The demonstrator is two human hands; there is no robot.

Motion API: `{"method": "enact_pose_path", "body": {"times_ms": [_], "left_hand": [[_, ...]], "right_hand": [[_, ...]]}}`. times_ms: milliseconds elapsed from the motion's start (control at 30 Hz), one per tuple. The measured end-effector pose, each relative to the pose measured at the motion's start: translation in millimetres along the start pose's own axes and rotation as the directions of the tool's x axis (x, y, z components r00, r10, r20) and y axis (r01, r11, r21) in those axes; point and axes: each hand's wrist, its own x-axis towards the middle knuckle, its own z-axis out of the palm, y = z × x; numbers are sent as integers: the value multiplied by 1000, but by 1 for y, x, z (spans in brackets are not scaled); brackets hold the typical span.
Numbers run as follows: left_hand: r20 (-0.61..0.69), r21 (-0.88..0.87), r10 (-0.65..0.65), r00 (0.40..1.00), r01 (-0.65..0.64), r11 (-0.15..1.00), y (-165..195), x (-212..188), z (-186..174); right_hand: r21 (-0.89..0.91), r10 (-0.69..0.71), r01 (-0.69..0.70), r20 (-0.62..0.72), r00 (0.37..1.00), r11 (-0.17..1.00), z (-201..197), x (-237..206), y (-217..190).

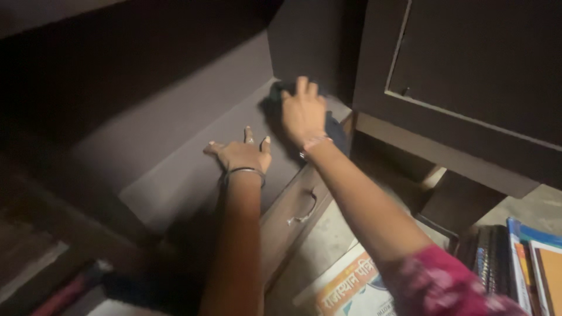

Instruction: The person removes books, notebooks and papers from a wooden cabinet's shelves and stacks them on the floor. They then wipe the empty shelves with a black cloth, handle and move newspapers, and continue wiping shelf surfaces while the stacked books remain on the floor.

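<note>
The newspaper [345, 287] lies nearest, at 6 o'clock. Your left hand [241, 153] rests flat, fingers spread, holding nothing, on the drawer floor [175, 175]. Your right hand [303, 111] presses the dark cloth [335, 126] at 12 o'clock. Judged coverage: the far corner is under the cloth; the near floor is not.

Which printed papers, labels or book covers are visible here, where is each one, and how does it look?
Newspaper: on the floor, bottom centre; white sheet with an orange band.
Stack of books: bottom right corner; blue, white and orange covers, dark book beside them.
No screens or signs visible.
</note>
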Motion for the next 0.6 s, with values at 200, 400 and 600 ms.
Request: {"method": "enact_pose_path", "body": {"times_ms": [200, 400, 600], "left_hand": [[-4, -29, -1, 1000, 0, 1000, -1, 6, 7], [-14, -21, 3, 1000, -3, 1000, -1, 5, 10], [-36, -27, 14, 999, -15, 1000, -3, 1, 7]], "right_hand": [[-97, -129, 166, 307, 943, 981, 49, 44, 12], [-341, 205, -13, 532, 821, 940, 46, 61, 26], [-432, 233, 82, 626, 744, 898, 30, 42, 49]]}}
